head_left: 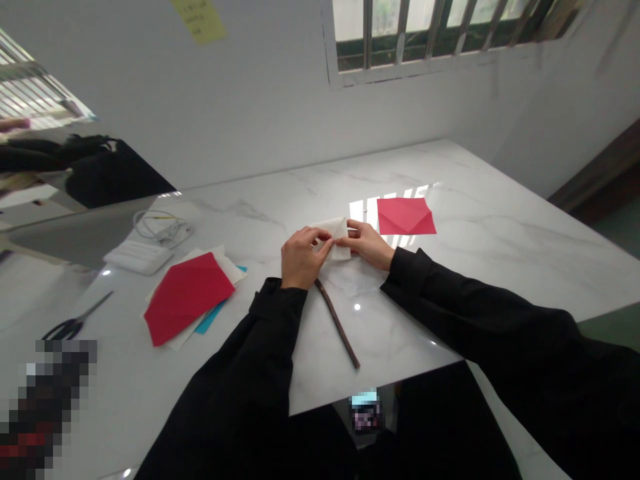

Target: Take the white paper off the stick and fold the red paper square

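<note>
**Clerk:** White paper (336, 239), one folded piece, mid-table on the white marble tabletop (475, 267), pinched between both hands. Head view only.

**Checker:** Left hand?

**Clerk:** Left hand (300, 257), closed on the paper's near left edge, thumb and fingertips pressed together over it. Black sleeve to the wrist.

**Checker:** Right hand?

**Clerk:** Right hand (367, 243), clamped on the paper's right side, fingers curled, thumb on top. The two hands sit just beside each other, the paper bridging them.

**Checker:** Items about the hands?

**Clerk:** Dark brown stick (337, 323), lying flat, running from under the left wrist toward the near edge. Red folded paper (405, 217), flat, just beyond the right hand, apart from it.

**Checker:** Left side of the table?

**Clerk:** Stack of sheets: red folded sheet (185, 293) on top, white sheets (227, 263) and a blue sheet (213, 317) showing beneath. Scissors (73, 325) near the left edge. White flat box (139, 257) with a coiled white cable (163, 227) behind it.

**Checker:** Wall?

**Clerk:** Yellow note (200, 20), barred window (425, 30).
</note>
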